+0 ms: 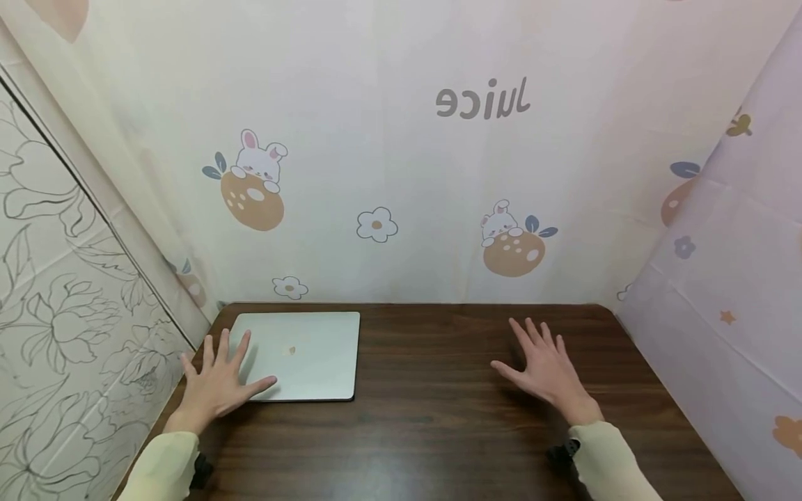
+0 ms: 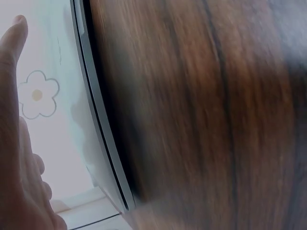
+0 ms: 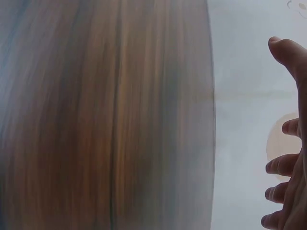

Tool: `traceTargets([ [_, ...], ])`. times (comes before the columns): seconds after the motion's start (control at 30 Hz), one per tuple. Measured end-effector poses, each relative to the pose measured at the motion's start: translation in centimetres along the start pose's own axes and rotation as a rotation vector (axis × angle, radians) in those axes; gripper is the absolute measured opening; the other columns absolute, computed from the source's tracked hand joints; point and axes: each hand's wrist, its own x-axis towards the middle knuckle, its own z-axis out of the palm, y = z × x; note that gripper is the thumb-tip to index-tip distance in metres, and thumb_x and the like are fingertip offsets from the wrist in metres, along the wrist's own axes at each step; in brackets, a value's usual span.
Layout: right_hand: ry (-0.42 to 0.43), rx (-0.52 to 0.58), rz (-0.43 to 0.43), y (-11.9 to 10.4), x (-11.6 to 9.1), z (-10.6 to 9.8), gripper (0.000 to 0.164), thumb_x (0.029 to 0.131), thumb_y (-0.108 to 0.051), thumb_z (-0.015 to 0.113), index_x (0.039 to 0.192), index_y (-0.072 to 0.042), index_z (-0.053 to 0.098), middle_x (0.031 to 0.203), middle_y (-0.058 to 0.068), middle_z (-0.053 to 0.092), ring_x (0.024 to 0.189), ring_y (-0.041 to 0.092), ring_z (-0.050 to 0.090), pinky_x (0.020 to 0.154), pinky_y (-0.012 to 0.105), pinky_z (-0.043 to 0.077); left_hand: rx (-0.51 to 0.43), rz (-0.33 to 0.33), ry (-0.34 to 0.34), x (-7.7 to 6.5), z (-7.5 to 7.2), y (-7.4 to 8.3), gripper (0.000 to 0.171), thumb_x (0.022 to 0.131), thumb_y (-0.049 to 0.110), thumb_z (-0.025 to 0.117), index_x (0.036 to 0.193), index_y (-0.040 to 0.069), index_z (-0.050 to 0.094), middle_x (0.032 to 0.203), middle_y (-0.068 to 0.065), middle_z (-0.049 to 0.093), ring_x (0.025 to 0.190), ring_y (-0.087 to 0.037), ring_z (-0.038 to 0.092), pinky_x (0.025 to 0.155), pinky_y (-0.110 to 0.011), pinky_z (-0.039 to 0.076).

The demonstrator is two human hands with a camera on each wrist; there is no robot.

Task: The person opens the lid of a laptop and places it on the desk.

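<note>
Near sleeves [image 1: 158,467] extend to left hand [image 1: 214,388] and right hand [image 1: 544,369], each grip wide, empty; the far-left closed laptop [image 1: 310,365] appears not yet handled.

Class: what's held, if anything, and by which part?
Nothing: the left hand spreads near the rectangular silver laptop; the right hand, over the brown wooden table.

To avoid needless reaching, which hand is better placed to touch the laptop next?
Probably the left hand: in the head view it overlaps the laptop, while the right hand is farther off, over the right side of the table.
</note>
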Motion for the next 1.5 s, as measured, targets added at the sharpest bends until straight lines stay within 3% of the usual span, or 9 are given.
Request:
traceTargets([
  [0.33, -0.015, 0.094, 0.001, -4.7, 1.8, 2.6, 0.104, 0.087, -0.079, 0.059, 0.165, -0.016, 0.027, 0.167, 0.026, 0.025, 0.151, 0.057, 0.021, 0.117, 0.076, 0.016, -0.044, -0.041, 0.005, -0.4, 0.2, -1.4, 0.119, 0.084, 0.081, 0.058, 0.167, 0.021, -0.003, 0.168, -0.035, -0.001, 0.15, -0.064, 0.001, 0.104, -0.089, 0.003],
  [0.77, -0.055, 0.146, -0.057, -10.6, 3.2, 5.7, 0.105, 0.086, -0.079, 0.059, 0.164, -0.017, 0.029, 0.166, 0.024, 0.028, 0.152, 0.055, 0.021, 0.118, 0.075, 0.018, -0.098, -0.138, -0.082, -0.9, 0.4, -3.5, 0.125, 0.084, 0.083, 0.057, 0.166, 0.006, 0.002, 0.164, -0.041, 0.002, 0.144, -0.071, 0.001, 0.099, -0.091, 0.013],
  [1.03, -0.13, 0.139, -0.104, -14.2, 3.6, 7.4, 0.106, 0.085, -0.081, 0.058, 0.164, -0.017, 0.029, 0.167, 0.026, 0.024, 0.154, 0.053, 0.019, 0.122, 0.068, 0.02, -0.116, -0.156, -0.109, -1.4, 0.8, -4.2, 0.127, 0.086, 0.082, 0.056, 0.163, -0.004, 0.004, 0.16, -0.047, 0.003, 0.143, -0.072, -0.004, 0.102, -0.089, 0.01],
  [1.3, -0.207, 0.143, -0.166, -18.0, 4.0, 8.8, 0.107, 0.085, -0.084, 0.053, 0.165, -0.018, 0.027, 0.168, 0.025, 0.021, 0.155, 0.051, 0.015, 0.124, 0.066, 0.017, -0.101, -0.188, -0.17, -1.3, 0.9, -4.5, 0.134, 0.083, 0.085, 0.056, 0.159, -0.013, 0.007, 0.159, -0.047, 0.005, 0.142, -0.071, 0.004, 0.095, -0.088, 0.027],
  [1.5, -0.224, 0.148, -0.188, -20.0, 4.3, 9.5, 0.107, 0.085, -0.084, 0.053, 0.164, -0.017, 0.029, 0.168, 0.026, 0.022, 0.155, 0.052, 0.016, 0.124, 0.066, 0.018, -0.093, -0.171, -0.161, -1.3, 1.1, -4.7, 0.136, 0.08, 0.085, 0.06, 0.156, -0.017, 0.013, 0.157, -0.049, 0.009, 0.142, -0.07, 0.007, 0.097, -0.087, 0.027],
])
